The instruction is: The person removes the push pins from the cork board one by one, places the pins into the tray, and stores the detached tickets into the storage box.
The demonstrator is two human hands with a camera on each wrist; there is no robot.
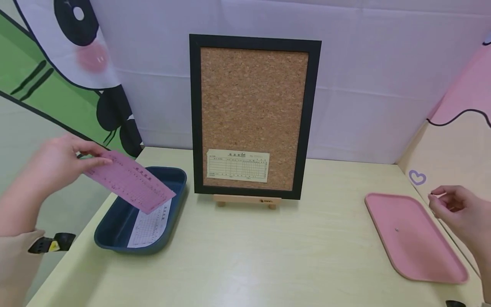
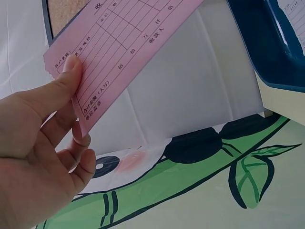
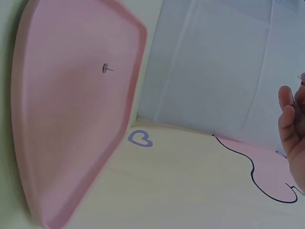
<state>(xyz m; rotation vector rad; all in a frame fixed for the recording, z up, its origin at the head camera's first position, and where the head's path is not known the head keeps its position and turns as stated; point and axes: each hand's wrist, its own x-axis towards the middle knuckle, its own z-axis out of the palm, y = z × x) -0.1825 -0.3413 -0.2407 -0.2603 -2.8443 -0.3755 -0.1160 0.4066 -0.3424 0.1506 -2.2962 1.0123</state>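
Observation:
My left hand (image 1: 63, 166) pinches one end of a pink printed receipt slip (image 1: 134, 183) between thumb and fingers, above the dark blue tray (image 1: 100, 238). A white printed slip (image 1: 150, 228) lies in that tray under it. Over the far right edge of the pink tray (image 1: 418, 251), my right hand (image 1: 460, 213) has its thumb and fingertips together on a thumbtack; only the thin point (image 3: 299, 77) shows in the right wrist view. Another thumbtack (image 3: 106, 68) lies in the pink tray, point up.
A black-framed cork board (image 1: 253, 102) stands on a small wooden easel (image 1: 247, 199) at the back of the table (image 1: 268, 256). A pale yellow receipt slip (image 1: 238, 166) is tacked near its lower left. Printed cloth (image 1: 345, 85) walls the back and sides.

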